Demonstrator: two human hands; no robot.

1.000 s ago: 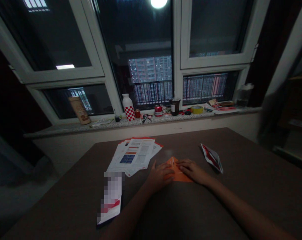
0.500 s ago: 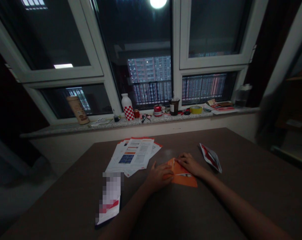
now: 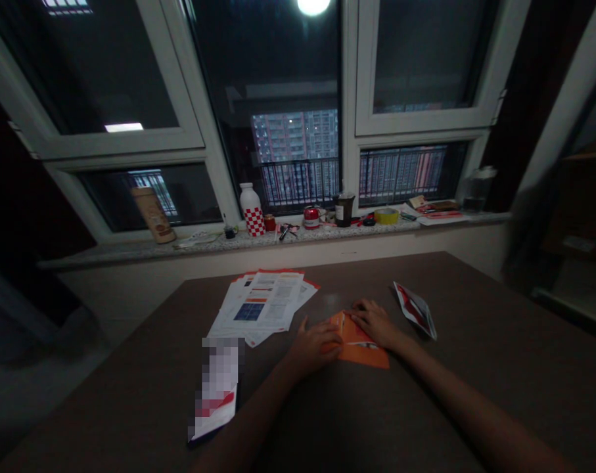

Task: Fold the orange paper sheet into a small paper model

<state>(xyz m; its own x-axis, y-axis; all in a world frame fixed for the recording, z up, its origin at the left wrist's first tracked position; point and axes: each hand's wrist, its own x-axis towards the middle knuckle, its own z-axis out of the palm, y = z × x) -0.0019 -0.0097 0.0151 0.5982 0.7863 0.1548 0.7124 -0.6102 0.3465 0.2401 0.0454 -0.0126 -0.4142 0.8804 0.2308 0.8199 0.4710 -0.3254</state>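
Observation:
A folded sheet of orange printed paper (image 3: 364,355) lies on the table in front of me, with a pale strip and print showing along its folds. My left hand (image 3: 315,348) rests on its left part, fingers laid out flat and the thumb raised away from them. On the upper right of the sheet, my right hand (image 3: 374,322) presses with its fingers stretched over the folded edge. Both hands partly cover the paper.
Fanned printed sheets (image 3: 273,305) lie at the back left. A pixelated white and red item (image 3: 219,394) is near my left forearm. A folded leaflet (image 3: 416,310) stands right of my right hand. Bottles, a cup (image 3: 344,211) and yellow tape (image 3: 386,217) line the windowsill.

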